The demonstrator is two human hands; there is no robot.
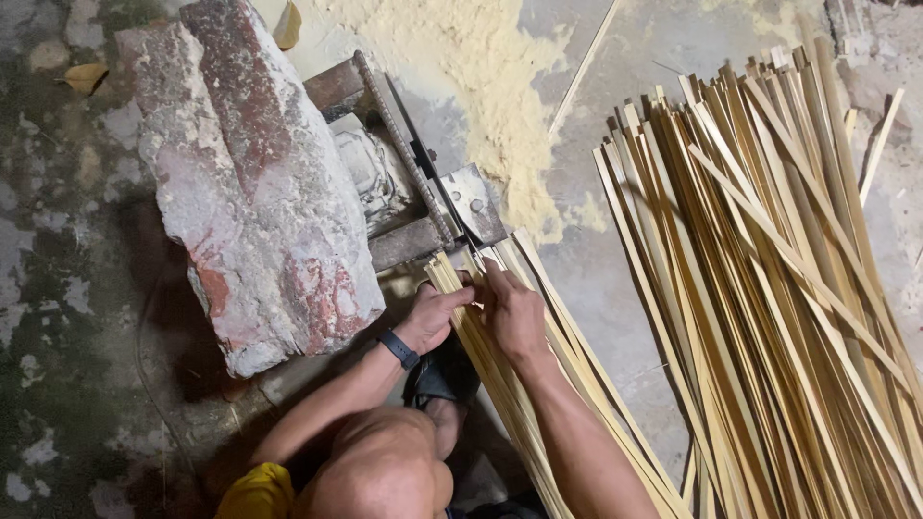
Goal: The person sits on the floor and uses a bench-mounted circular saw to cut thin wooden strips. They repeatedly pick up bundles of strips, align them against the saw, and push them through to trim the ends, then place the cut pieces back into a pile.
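Head view, steeply downward, close

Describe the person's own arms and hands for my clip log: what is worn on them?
Both forearms are bare, with no sleeves and no gloves. The left hand has a dark band, like a watch or fitness strap, around its wrist. The right hand and its wrist carry nothing that shows: no ring or band can be made out.

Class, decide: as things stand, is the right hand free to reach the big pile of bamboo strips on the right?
Probably yes: the right hand rests on the nearer strips, and only bare floor separates it from the big pile.
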